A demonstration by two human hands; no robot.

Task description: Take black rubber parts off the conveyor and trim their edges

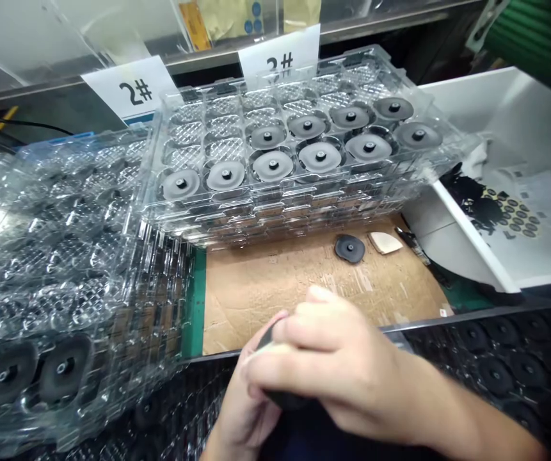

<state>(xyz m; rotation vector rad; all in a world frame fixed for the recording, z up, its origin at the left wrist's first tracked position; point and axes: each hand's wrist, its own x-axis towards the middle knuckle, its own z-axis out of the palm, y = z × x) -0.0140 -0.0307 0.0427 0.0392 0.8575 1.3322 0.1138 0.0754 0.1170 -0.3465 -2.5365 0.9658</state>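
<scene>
My right hand [333, 362] is curled over a dark round rubber disc [282, 400], and most of the disc is hidden by my fingers. My left hand [246, 410] lies beneath and behind it, holding the disc's other edge. Both hands are low in the view, just in front of a sheet of brown cardboard [304, 301]. On that cardboard lies a similar dark disc [349, 248] with a central stud. A clear plastic tray [285, 137] stacked on others holds several grey studded discs in its pockets, well beyond my hands.
Stacks of clear trays [49, 256] fill the left side, with dark discs in some pockets. A dark tray of discs [496, 371] lies at lower right. A white bin [496, 160] with printed sheets stands at right. Paper signs marked 2# [134, 89] and 3# [279, 61] stand behind.
</scene>
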